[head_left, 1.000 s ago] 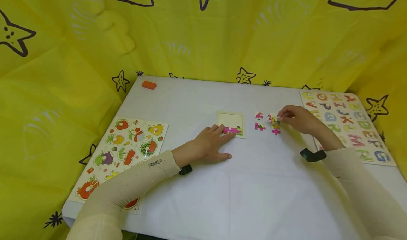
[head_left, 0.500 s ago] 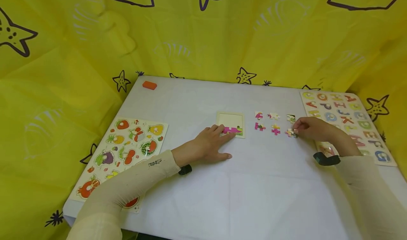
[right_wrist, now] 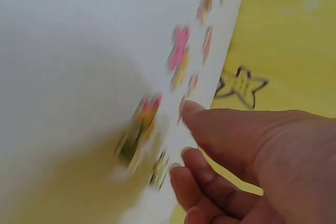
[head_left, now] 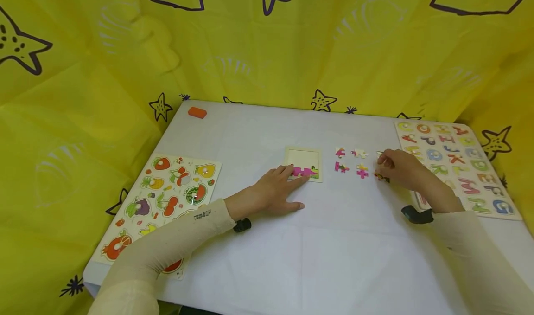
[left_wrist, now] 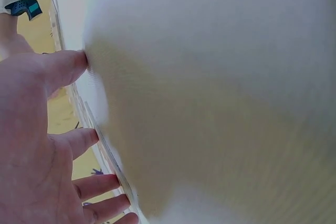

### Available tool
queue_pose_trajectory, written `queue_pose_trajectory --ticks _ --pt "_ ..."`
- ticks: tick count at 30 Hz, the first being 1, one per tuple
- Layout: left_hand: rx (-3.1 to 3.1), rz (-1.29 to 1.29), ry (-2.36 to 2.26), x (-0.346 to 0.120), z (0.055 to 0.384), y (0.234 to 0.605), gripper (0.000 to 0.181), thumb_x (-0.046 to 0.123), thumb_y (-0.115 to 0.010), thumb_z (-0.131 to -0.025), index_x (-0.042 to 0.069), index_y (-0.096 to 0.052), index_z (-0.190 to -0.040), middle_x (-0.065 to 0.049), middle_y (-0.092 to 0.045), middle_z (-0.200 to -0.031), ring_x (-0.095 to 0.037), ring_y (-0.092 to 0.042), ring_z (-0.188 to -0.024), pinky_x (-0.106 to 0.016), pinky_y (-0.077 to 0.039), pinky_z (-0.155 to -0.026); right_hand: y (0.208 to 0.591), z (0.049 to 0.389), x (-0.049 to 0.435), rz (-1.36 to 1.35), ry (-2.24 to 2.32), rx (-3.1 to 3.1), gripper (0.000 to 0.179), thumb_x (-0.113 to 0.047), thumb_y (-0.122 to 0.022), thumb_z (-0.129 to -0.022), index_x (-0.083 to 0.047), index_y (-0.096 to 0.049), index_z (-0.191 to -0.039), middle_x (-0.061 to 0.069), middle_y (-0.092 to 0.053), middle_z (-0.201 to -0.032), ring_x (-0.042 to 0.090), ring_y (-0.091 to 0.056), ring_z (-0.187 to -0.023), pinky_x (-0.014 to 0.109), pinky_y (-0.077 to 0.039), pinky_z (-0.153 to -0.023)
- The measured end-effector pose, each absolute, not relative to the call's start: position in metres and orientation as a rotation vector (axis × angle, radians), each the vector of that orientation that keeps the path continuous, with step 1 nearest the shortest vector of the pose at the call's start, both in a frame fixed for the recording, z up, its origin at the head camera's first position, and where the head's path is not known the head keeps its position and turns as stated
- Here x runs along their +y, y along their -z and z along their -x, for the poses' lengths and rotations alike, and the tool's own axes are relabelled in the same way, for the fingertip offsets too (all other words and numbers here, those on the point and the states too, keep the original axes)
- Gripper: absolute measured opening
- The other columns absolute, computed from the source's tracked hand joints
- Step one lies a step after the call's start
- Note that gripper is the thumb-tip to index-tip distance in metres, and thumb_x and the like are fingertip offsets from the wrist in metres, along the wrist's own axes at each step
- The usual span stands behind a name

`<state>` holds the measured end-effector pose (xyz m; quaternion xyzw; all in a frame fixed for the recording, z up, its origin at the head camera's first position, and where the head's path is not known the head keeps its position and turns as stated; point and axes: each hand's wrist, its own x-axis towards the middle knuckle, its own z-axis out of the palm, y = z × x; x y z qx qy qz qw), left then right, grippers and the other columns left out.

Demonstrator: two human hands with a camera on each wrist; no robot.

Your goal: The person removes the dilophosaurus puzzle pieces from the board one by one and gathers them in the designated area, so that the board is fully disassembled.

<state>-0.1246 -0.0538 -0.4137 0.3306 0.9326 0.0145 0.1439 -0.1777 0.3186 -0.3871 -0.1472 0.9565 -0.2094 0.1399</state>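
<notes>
My left hand (head_left: pixel 277 192) lies spread on the table, its fingers resting on the near left part of a small wooden puzzle tray (head_left: pixel 303 155). Pink joined pieces (head_left: pixel 306 170) fill the bottom row of that tray. In the left wrist view the left hand's fingers (left_wrist: pixel 86 188) are extended. Loose jigsaw pieces lie right of the tray in two rows, among them a pink-and-yellow piece (head_left: pixel 362 170). My right hand (head_left: pixel 402 169) hovers at the right end of these rows, partly hiding a jigsaw piece (head_left: pixel 381 177). Its thumb and fingers stand apart with nothing between them in the right wrist view.
A fruit puzzle board (head_left: pixel 156 208) lies at the left, partly beneath the left sleeve. An alphabet board (head_left: pixel 467 166) lies at the right, beside the right forearm. An orange block (head_left: pixel 197 112) sits at the far left corner. Yellow curtain (head_left: pixel 267 50) surrounds the table's back and sides.
My right hand moved right from the middle loose pieces to the rightmost ones, then slightly back left, leaving the pieces set apart in two rows. The left hand stayed on the tray.
</notes>
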Motion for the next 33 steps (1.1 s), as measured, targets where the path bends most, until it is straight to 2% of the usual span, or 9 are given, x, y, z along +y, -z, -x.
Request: queue_pose_trajectory --ticks 6,12,15,21,25,29,33 --pt "2.683 -0.943 -0.074 -0.055 0.124 0.414 0.081 0.065 -0.053 -0.102 0.033 -0.024 -0.17 -0.013 -0.027 -0.17 -0.033 -0.029 -0.157 -0.048 -0.029 -0.128 0.386 0.177 0.255 0.503 0.83 2.753 0.023 -0.01 -0.065 -0.104 0.004 -0.064 -0.122 0.018 -0.067 -0.107 0.031 -0.062 -0.097 0.035 -0.053 -0.079" --pt "2.706 -0.971 -0.073 -0.057 0.126 0.416 0.082 0.067 -0.053 -0.101 0.033 -0.025 -0.169 -0.013 -0.031 -0.167 -0.032 -0.032 -0.155 -0.047 -0.032 -0.126 0.402 0.184 0.196 0.523 1.073 2.664 0.031 -0.016 -0.059 -0.109 0.001 -0.064 -0.134 0.019 -0.069 -0.12 0.034 -0.066 -0.112 0.049 -0.055 -0.098" --pt "2.712 -0.989 -0.076 -0.058 0.127 0.417 0.081 0.068 -0.053 -0.101 0.033 -0.026 -0.169 -0.012 -0.033 -0.165 -0.031 -0.033 -0.154 -0.047 -0.035 -0.124 0.408 0.185 0.175 0.523 1.177 2.581 0.032 -0.018 -0.057 -0.11 0.0 -0.064 -0.136 0.019 -0.069 -0.125 0.034 -0.065 -0.114 0.049 -0.054 -0.101" --pt "2.706 -1.0 -0.09 -0.058 0.126 0.418 0.078 0.067 -0.053 -0.102 0.032 -0.03 -0.168 -0.011 -0.032 -0.166 -0.03 -0.031 -0.155 -0.047 -0.036 -0.124 0.417 0.183 0.154 0.509 1.176 2.493 0.031 -0.02 -0.054 -0.111 -0.006 -0.066 -0.136 0.013 -0.07 -0.123 0.026 -0.061 -0.103 0.036 -0.05 -0.09" --pt "2.702 -1.021 -0.103 -0.061 0.126 0.419 0.078 0.065 -0.054 -0.102 0.03 -0.031 -0.168 -0.01 -0.033 -0.166 -0.028 -0.032 -0.155 -0.046 -0.036 -0.124 0.421 0.179 0.149 0.565 1.124 2.522 0.029 -0.015 -0.053 -0.111 -0.005 -0.067 -0.134 0.013 -0.071 -0.118 0.025 -0.061 -0.1 0.038 -0.05 -0.089" --pt "2.694 -1.024 -0.151 -0.067 0.126 0.419 0.077 0.061 -0.057 -0.103 0.027 -0.031 -0.168 -0.011 -0.032 -0.166 -0.029 -0.035 -0.154 -0.046 -0.035 -0.124 0.422 0.176 0.144 0.657 1.101 2.558 0.03 -0.009 -0.051 -0.11 -0.003 -0.065 -0.136 0.016 -0.068 -0.129 0.03 -0.063 -0.112 0.047 -0.051 -0.101" --pt "2.675 -1.012 -0.235 -0.072 0.125 0.418 0.076 0.056 -0.06 -0.104 0.026 -0.032 -0.168 -0.012 -0.031 -0.166 -0.031 -0.042 -0.15 -0.046 -0.037 -0.123 0.424 0.173 0.139 0.746 1.101 2.576 0.032 -0.002 -0.049 -0.108 -0.002 -0.063 -0.138 0.018 -0.064 -0.142 0.036 -0.058 -0.13 0.055 -0.045 -0.114"
